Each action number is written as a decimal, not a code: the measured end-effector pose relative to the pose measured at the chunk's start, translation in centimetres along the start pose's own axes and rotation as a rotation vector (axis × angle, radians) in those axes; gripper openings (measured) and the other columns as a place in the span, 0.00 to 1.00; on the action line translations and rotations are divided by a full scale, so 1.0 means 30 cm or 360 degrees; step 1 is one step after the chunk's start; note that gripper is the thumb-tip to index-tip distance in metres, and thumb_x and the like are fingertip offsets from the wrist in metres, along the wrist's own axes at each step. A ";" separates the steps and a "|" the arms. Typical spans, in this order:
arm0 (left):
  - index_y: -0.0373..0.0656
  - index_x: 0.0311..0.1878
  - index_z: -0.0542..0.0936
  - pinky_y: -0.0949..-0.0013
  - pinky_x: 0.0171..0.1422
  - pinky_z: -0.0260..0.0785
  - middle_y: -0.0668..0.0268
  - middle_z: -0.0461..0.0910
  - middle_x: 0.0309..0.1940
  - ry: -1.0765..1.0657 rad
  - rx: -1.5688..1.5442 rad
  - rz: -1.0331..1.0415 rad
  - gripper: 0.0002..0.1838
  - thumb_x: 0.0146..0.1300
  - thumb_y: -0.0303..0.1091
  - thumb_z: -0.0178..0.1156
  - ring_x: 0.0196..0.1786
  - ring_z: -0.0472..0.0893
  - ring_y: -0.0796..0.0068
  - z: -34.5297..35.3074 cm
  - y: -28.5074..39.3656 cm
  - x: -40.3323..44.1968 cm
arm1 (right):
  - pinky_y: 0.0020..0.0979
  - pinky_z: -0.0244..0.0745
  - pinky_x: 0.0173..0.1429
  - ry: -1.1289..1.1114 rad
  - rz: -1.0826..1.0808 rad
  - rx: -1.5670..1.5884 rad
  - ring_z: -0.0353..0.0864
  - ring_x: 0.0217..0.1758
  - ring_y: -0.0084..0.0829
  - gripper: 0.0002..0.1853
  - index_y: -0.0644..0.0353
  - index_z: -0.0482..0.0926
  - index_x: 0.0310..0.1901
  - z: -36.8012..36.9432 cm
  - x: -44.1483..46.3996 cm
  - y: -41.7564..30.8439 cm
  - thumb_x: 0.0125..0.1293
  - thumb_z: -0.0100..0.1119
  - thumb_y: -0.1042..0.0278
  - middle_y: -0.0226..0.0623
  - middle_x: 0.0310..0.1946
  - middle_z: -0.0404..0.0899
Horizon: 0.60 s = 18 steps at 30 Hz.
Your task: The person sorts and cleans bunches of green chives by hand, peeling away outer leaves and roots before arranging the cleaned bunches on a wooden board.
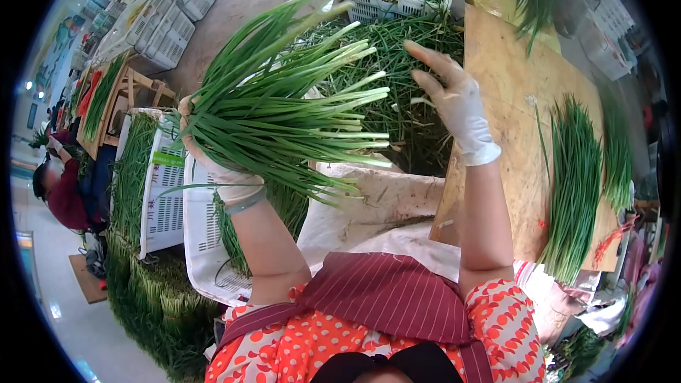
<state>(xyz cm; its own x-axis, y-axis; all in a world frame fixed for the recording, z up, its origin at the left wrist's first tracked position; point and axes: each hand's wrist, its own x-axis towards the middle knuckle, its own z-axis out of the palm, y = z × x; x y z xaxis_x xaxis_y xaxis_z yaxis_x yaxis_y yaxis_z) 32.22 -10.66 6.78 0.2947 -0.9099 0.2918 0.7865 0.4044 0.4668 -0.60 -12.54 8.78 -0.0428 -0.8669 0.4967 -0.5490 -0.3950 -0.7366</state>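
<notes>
My left hand (221, 170), in a pale glove, is wrapped around a bunch of green chives (277, 110). The pale cut ends of the chives fan out to the right, in front of me. Apart from the bunch, my right hand (454, 99) is raised in a white glove, its thumb and forefinger spread, with nothing gripped between them. Beneath and behind both hands lies a heap of loose chive leaves and scraps (404, 71). Below my left hand is a white plastic crate (202, 241) with chives inside.
On the right, a wooden board (496, 64) bears a long pile of chives (573, 184). A white crate of chives (362, 10) stands at the back. White crates (159, 35) are stacked at the left, near a wooden stand. Another person (64, 191) is at the far left.
</notes>
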 end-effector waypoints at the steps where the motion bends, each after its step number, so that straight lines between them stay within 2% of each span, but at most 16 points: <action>1: 0.55 0.55 0.75 0.49 0.58 0.73 0.68 0.77 0.50 0.0000 0.0001 -0.0008 0.17 0.68 0.47 0.45 0.53 0.77 0.60 0.001 -0.003 0.001 | 0.34 0.72 0.57 -0.0008 -0.0248 0.0173 0.79 0.50 0.40 0.16 0.51 0.83 0.47 0.012 0.020 -0.050 0.56 0.66 0.61 0.40 0.46 0.81; 2: 0.55 0.53 0.76 0.49 0.59 0.73 0.68 0.78 0.49 -0.0087 0.0037 0.0017 0.17 0.68 0.47 0.45 0.53 0.78 0.60 0.003 -0.009 0.005 | 0.36 0.73 0.54 -0.0032 -0.0564 0.0154 0.79 0.47 0.42 0.18 0.53 0.83 0.46 0.039 0.046 -0.045 0.53 0.68 0.58 0.41 0.43 0.82; 4: 0.55 0.52 0.76 0.50 0.59 0.73 0.69 0.78 0.48 -0.0178 0.0076 0.0048 0.16 0.68 0.47 0.45 0.52 0.78 0.61 0.017 -0.015 0.004 | 0.37 0.73 0.50 -0.0250 -0.0492 0.0024 0.79 0.43 0.42 0.21 0.56 0.83 0.45 0.074 0.053 -0.073 0.50 0.70 0.57 0.41 0.38 0.82; 5: 0.54 0.49 0.74 0.53 0.58 0.72 0.71 0.77 0.45 -0.0093 -0.0118 0.0045 0.13 0.68 0.45 0.45 0.51 0.77 0.65 0.035 -0.016 -0.002 | 0.37 0.72 0.47 -0.0287 -0.0393 0.0038 0.79 0.39 0.42 0.19 0.56 0.85 0.41 0.094 0.055 -0.078 0.48 0.71 0.57 0.40 0.33 0.81; 6: 0.52 0.45 0.73 0.57 0.58 0.71 0.73 0.75 0.43 -0.0008 -0.0312 0.0042 0.11 0.69 0.43 0.45 0.49 0.76 0.70 0.050 -0.019 -0.009 | 0.37 0.72 0.47 -0.0285 -0.0395 0.0043 0.79 0.39 0.42 0.19 0.56 0.85 0.41 0.101 0.051 -0.086 0.48 0.71 0.57 0.40 0.33 0.81; 7: 0.52 0.45 0.73 0.57 0.58 0.71 0.73 0.75 0.43 -0.0008 -0.0309 0.0045 0.11 0.69 0.43 0.45 0.49 0.76 0.70 0.060 -0.022 -0.017 | 0.37 0.72 0.46 -0.0366 -0.0363 0.0054 0.80 0.38 0.41 0.17 0.56 0.85 0.38 0.105 0.041 -0.098 0.47 0.71 0.57 0.40 0.31 0.81; 9: 0.53 0.47 0.73 0.53 0.57 0.73 0.73 0.77 0.46 -0.0049 0.0358 0.0271 0.12 0.68 0.45 0.46 0.50 0.78 0.66 0.071 -0.025 -0.033 | 0.36 0.73 0.45 -0.0504 -0.0204 0.0145 0.80 0.36 0.38 0.13 0.56 0.87 0.32 0.118 0.003 -0.115 0.47 0.72 0.59 0.40 0.28 0.81; 10: 0.53 0.47 0.73 0.53 0.57 0.73 0.73 0.77 0.46 -0.0047 0.0362 0.0275 0.12 0.68 0.45 0.46 0.50 0.78 0.66 0.065 -0.023 -0.029 | 0.35 0.73 0.44 -0.0552 -0.0204 0.0289 0.79 0.35 0.38 0.12 0.56 0.87 0.35 0.126 -0.025 -0.114 0.49 0.71 0.62 0.40 0.30 0.81; 12: 0.52 0.47 0.71 0.55 0.57 0.73 0.72 0.76 0.46 -0.0483 -0.0122 0.0202 0.12 0.68 0.45 0.46 0.51 0.77 0.68 0.042 -0.016 -0.008 | 0.30 0.73 0.45 -0.0557 0.0092 0.0555 0.79 0.35 0.35 0.14 0.56 0.86 0.40 0.114 -0.083 -0.165 0.51 0.70 0.63 0.39 0.31 0.81; 13: 0.56 0.38 0.69 0.58 0.54 0.74 0.71 0.75 0.39 -0.0324 -0.0014 0.0201 0.06 0.69 0.43 0.47 0.45 0.77 0.71 0.010 0.009 0.007 | 0.27 0.71 0.47 -0.0541 0.0403 0.0813 0.78 0.37 0.31 0.14 0.56 0.85 0.43 0.113 -0.112 -0.197 0.54 0.68 0.66 0.37 0.33 0.80; 14: 0.56 0.38 0.69 0.58 0.54 0.74 0.71 0.75 0.39 -0.0322 -0.0010 0.0206 0.06 0.69 0.43 0.47 0.45 0.77 0.71 0.018 0.007 0.003 | 0.27 0.71 0.47 -0.0546 0.0401 0.0817 0.78 0.37 0.31 0.14 0.56 0.85 0.43 0.123 -0.143 -0.220 0.54 0.68 0.66 0.37 0.33 0.80; 16: 0.52 0.37 0.67 0.63 0.50 0.75 0.69 0.74 0.37 0.0104 0.0525 0.0517 0.07 0.70 0.42 0.47 0.42 0.76 0.73 0.041 -0.004 -0.002 | 0.26 0.69 0.50 -0.0331 0.0431 0.1105 0.76 0.39 0.26 0.12 0.57 0.85 0.44 0.148 -0.196 -0.258 0.58 0.65 0.68 0.33 0.35 0.80; 18: 0.45 0.47 0.74 0.61 0.47 0.79 0.60 0.77 0.48 0.0213 0.0827 0.0492 0.16 0.68 0.46 0.47 0.42 0.80 0.69 -0.103 0.038 0.054 | 0.25 0.68 0.52 -0.0322 0.0556 0.1291 0.74 0.41 0.24 0.10 0.59 0.85 0.44 0.173 -0.235 -0.269 0.61 0.63 0.69 0.31 0.37 0.81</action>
<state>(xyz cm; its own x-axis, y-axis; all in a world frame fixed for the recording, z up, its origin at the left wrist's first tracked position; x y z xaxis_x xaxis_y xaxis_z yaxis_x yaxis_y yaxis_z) 35.26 -11.97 5.19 0.5587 -0.7336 0.3869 0.2966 0.6124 0.7328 8.46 -4.82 8.83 0.0931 -0.9842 0.1505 0.2275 -0.1262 -0.9656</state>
